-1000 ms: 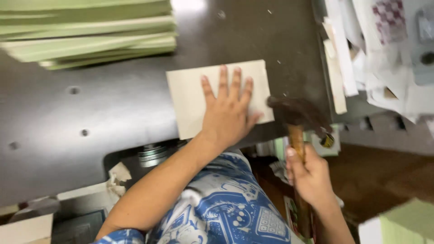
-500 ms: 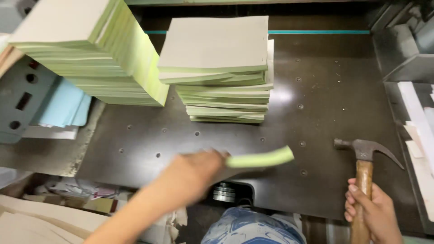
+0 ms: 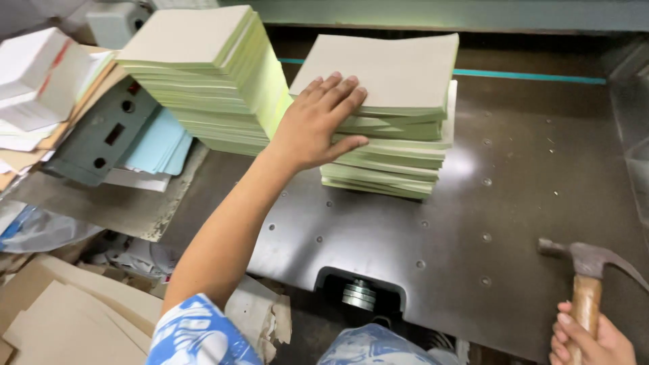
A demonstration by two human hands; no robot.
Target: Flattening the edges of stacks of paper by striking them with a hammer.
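My left hand lies flat on the shorter stack of pale green pads, fingers spread open on its grey top sheet, thumb down the stack's near side, gripping nothing. That stack sits toward the back of a dark metal table dotted with small holes. Just to its left, touching or nearly so, stands a taller stack of green pads.

My right hand, at the lower right corner, is curled tight around the wooden handle of a claw hammer; its metal head hangs above the table's near edge, well apart from the stacks.

Off the table's left edge lie light blue sheets on a grey metal piece, loose white papers and brown cardboard.
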